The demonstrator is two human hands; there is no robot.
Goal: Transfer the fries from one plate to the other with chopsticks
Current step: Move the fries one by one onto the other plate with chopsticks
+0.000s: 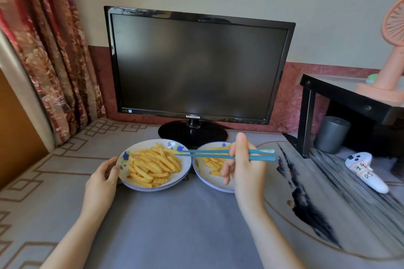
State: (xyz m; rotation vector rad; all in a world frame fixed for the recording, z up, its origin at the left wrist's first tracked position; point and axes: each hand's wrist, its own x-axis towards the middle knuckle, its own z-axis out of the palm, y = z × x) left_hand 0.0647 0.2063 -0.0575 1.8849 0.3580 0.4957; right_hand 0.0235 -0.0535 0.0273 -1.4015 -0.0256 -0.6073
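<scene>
**Crinkle-cut fries at the start of a pick.** The fries (153,166) are lying heaped on the left plate (140,188), the fuller of two flowered plates sitting rim to rim on the table (185,214). A smaller pile (213,165) is lying on the right plate (197,172), partly hidden behind the right hand (244,164).

The teal chopsticks (207,154) are crossing over the right plate, almost level. Their tips are hovering close together at the far right edge of the heap. Whether a fry is being pinched between them cannot be told. The right hand's grip is closing round the chopsticks near their thick ends. The left hand (102,174) is steadying the left plate, its grip holding the near-left rim with the thumb on top.

Judging by the uneven piles, the transfer is running from left to right and most of it is yet to be done.

**Risks.**
- The fries are ridged and overlapping, so a shallow or off-centre pinch is likely to let one pivot and fall.
- The carry is passing over the seam between the rims, where a dropped fry would be landing on the table.
- Tips lowered too steeply could be pushing fries over the far rim.

**Surroundings.** A dark monitor (196,67) is standing just behind the plates and a patterned curtain (50,50) is hanging at the left. At the right, a black shelf (341,94) is carrying a pink fan (389,76). A grey cup (332,134) and a white controller (365,172) are lying well apart from the plates.
</scene>
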